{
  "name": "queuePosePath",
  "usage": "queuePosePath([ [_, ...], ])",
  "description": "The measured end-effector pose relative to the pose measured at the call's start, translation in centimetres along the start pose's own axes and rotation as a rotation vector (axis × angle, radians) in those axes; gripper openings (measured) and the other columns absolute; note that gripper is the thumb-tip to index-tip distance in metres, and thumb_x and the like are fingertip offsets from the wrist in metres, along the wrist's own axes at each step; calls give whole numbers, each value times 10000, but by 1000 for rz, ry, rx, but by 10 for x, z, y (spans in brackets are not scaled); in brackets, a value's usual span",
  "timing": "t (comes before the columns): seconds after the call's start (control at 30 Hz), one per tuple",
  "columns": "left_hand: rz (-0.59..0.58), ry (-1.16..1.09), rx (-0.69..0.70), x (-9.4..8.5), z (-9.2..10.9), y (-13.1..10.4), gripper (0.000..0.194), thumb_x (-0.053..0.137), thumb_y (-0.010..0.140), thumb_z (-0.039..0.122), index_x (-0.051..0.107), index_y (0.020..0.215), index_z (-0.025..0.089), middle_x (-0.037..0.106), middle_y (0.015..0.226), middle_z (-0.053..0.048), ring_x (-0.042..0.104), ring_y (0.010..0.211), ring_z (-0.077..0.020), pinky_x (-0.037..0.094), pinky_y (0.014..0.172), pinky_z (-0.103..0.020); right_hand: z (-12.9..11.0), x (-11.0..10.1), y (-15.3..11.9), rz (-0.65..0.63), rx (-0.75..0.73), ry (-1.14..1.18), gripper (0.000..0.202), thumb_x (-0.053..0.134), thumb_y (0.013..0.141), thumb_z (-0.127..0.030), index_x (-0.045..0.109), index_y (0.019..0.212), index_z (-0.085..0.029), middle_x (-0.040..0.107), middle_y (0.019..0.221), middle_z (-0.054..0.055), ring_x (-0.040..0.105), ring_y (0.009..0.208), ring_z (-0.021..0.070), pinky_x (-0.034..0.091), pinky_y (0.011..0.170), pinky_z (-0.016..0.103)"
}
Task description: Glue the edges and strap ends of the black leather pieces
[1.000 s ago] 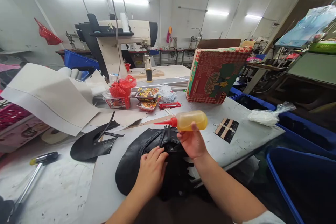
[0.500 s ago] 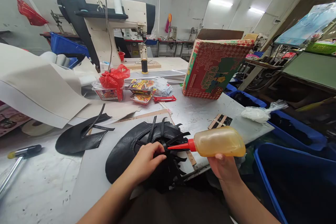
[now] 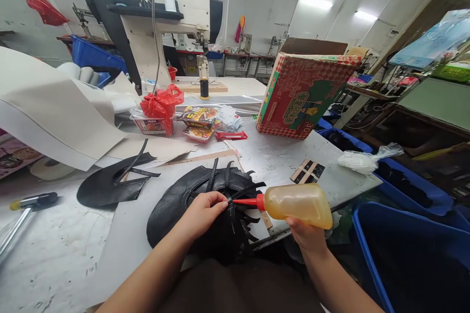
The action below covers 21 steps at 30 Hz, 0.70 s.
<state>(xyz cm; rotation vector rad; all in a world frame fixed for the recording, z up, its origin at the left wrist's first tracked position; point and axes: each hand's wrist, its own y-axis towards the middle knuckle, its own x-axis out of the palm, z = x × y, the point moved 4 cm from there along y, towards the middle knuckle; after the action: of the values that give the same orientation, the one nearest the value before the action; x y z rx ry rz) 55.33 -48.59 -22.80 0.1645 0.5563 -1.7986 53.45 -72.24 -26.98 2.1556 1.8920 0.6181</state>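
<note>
Left hand [image 3: 201, 215] pinched the black leatherwork [image 3: 173, 199], right hand [image 3: 307, 237] held the bottle [image 3: 298, 203]; applying, I judged, next needing steady aim

Amber bottle [image 3: 299, 203] in right grip [image 3: 307, 235]

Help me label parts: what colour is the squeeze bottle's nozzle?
Red; the nozzle shows best in the head view.

Bare hands [image 3: 203, 211] and forearms [image 3: 157, 260], dark brownish clothing [image 3: 253, 287]
</note>
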Motion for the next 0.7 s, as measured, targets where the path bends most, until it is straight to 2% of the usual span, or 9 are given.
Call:
queuePosePath([
  [0.17, -5, -11, 4, 1, 0, -1, 281, 491, 651, 438, 582, 694, 176, 576, 672, -6, 494, 666, -173, 365, 645, -283, 4, 1, -2, -5, 50, -34, 435, 736, 674, -507, 646, 989, -221, 706, 886, 83, 672, 787, 287, 580, 677, 423],
  [0.37, 16, 3, 26, 2, -1, -1, 263, 488, 670, 425, 583, 694, 181, 590, 679, -6, 516, 680, -179, 374, 641, -280, 1, 4, 0, 96, 74, -60, 329, 722, 694, -483, 672, 899, -231, 698, 854, 72, 655, 793, 258, 553, 725, 393],
  [0.5, 23, 6, 35, 2, -1, -1, 243, 497, 675, 406, 589, 683, 180, 600, 674, -5, 530, 681, -180, 387, 644, -281, 1, 2, -1, 131, 90, -64, 342, 737, 667, -487, 675, 879, -226, 693, 840, 80, 649, 784, 270, 545, 732, 412],
  [0.7, 21, 15, 33, 2, -1, -2, 247, 483, 695, 397, 589, 695, 174, 584, 669, 2, 522, 664, -171, 393, 651, -284, 3, -1, -5, 91, 70, -40, 418, 785, 621, -456, 654, 950, -234, 690, 849, 76, 652, 776, 283, 557, 691, 421],
])
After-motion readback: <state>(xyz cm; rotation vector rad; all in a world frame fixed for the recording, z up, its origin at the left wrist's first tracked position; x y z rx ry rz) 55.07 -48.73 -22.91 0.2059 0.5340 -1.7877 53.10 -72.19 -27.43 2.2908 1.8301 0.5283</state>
